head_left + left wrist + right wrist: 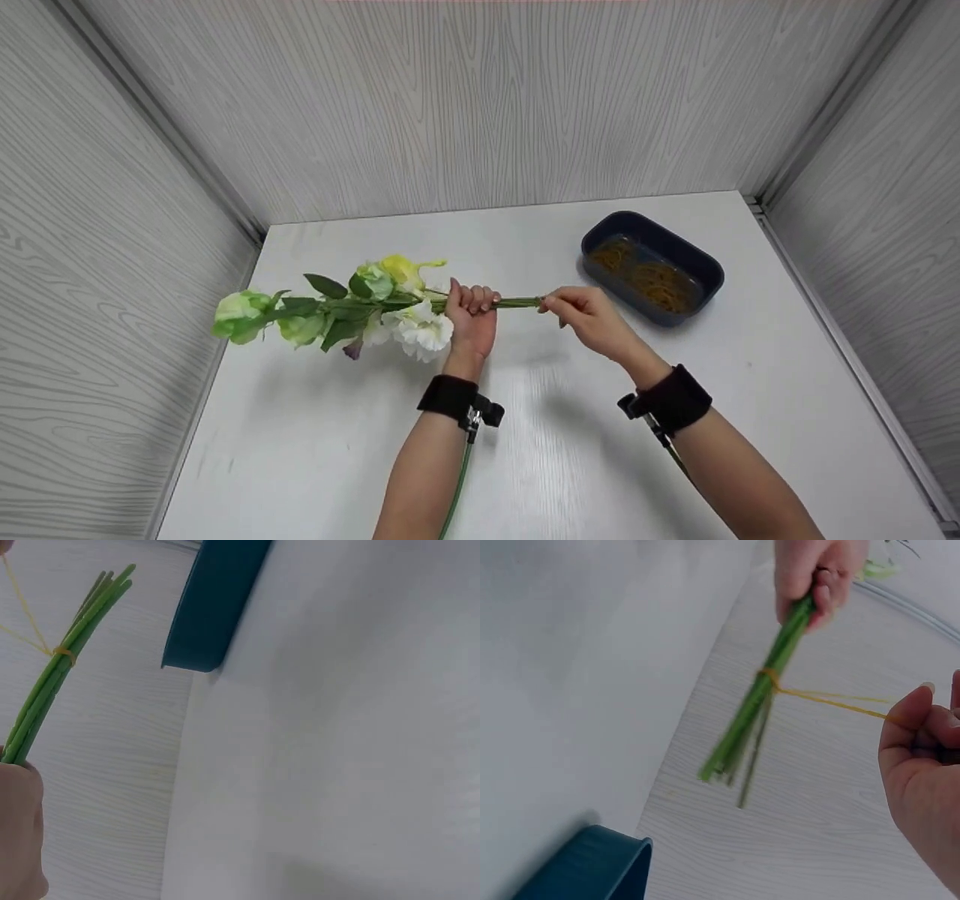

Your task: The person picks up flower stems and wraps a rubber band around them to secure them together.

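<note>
A bunch of artificial flowers (421, 330) with white, yellow and pale green blooms lies sideways above the table, blooms to the left. My left hand (474, 319) grips its green stems (742, 727), whose ends stick out to the right. Around the stems is looped a yellow rubber band (832, 700), also seen in the left wrist view as a band (64, 655) stretched away from the stems. The fingers of my right hand (592, 319) pinch the far end of that stretched band, clear of the stems in the right wrist view.
On the right of the white table (337, 450) stands a dark blue rectangular container (660, 321) with several yellow rubber bands (660, 285) inside. Pale wood-grain panels (495, 105) enclose the back and sides. Straps with cameras and cables circle both wrists.
</note>
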Motion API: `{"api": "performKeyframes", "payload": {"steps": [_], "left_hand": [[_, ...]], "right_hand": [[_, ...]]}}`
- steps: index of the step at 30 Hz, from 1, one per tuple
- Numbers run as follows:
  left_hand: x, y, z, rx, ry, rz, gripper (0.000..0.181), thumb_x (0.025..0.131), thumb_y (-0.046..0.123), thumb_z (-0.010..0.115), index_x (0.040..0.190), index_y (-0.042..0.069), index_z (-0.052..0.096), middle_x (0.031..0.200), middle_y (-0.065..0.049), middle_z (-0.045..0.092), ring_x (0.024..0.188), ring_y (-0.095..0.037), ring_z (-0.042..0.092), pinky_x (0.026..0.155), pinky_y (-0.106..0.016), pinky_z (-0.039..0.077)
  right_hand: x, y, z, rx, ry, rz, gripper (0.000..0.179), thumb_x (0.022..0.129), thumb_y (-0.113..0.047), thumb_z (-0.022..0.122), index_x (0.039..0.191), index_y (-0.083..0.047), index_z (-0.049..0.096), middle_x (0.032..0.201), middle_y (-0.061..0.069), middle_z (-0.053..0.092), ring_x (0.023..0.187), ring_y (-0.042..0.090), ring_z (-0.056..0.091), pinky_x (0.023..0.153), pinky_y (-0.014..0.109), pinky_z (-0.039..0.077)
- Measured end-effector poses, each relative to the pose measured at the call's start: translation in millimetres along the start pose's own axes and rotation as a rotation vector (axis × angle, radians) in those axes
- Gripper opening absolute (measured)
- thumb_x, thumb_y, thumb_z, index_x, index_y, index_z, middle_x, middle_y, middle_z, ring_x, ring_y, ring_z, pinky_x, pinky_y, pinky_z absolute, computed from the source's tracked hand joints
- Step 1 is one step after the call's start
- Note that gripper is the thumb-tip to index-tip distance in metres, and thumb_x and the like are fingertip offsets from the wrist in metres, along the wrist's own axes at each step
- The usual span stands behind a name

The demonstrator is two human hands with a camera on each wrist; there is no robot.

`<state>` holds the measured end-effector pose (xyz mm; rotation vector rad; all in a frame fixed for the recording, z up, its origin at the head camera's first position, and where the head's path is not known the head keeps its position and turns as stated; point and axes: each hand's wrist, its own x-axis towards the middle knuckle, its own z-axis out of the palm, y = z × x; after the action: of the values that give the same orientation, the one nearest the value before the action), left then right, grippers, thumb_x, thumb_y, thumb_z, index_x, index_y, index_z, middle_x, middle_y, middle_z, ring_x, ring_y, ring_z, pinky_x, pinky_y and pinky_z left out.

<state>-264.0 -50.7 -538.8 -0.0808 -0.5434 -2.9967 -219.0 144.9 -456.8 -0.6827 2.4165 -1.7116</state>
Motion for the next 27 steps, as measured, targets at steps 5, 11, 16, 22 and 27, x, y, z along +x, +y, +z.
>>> {"api": "performKeyframes", "payload": {"steps": [5,11,16,22,27], "left_hand": [[1.5,5.5,10.7,-0.139,0.006,0.074,0.049,0.11,0.028,0.02,0.064,0.011,0.016,0.06,-0.001,0.014,0.057,-0.017,0.021,0.067,-0.031,0.03],[-2.6,9.7,24.2,-0.278,-0.008,0.055,0.051,0.11,0.03,0.024,0.062,0.012,0.02,0.058,-0.001,0.02,0.056,-0.017,0.024,0.067,-0.032,0.028],[-9.4,11.5,31.0,-0.353,-0.059,-0.056,0.052,0.109,0.032,0.022,0.061,0.013,0.02,0.058,0.001,0.019,0.054,-0.015,0.024,0.064,-0.03,0.028],[-15.8,15.1,30.1,-0.312,-0.126,-0.165,0.052,0.109,0.033,0.02,0.061,0.013,0.019,0.057,0.002,0.015,0.05,-0.013,0.023,0.06,-0.029,0.027],[-16.5,19.9,25.6,-0.312,-0.126,-0.173,0.052,0.109,0.032,0.023,0.061,0.014,0.018,0.057,0.003,0.014,0.05,-0.013,0.022,0.059,-0.028,0.027]], "right_hand": [[-7.9,21,23,0.178,-0.014,0.024,0.025,0.105,-0.016,0.049,0.103,0.003,0.066,0.07,0.002,0.048,0.067,0.019,0.052,0.073,0.03,0.051],[-13.6,49,39,0.713,-0.05,0.171,0.032,0.107,-0.021,0.042,0.079,-0.006,0.046,0.062,0.001,0.035,0.058,0.015,0.039,0.082,0.037,0.052],[-11.3,66,27,1.022,0.028,0.329,0.033,0.109,-0.021,0.035,0.08,-0.008,0.045,0.064,0.001,0.033,0.061,0.016,0.036,0.074,0.034,0.047],[-4.3,62,-2,1.206,0.12,0.345,0.029,0.108,-0.023,0.038,0.087,-0.009,0.052,0.068,0.002,0.045,0.058,0.012,0.041,0.061,0.028,0.04],[-0.5,52,-24,1.232,0.185,0.304,0.03,0.108,-0.019,0.037,0.085,-0.006,0.051,0.063,-0.001,0.037,0.052,0.009,0.036,0.053,0.022,0.037]]}}
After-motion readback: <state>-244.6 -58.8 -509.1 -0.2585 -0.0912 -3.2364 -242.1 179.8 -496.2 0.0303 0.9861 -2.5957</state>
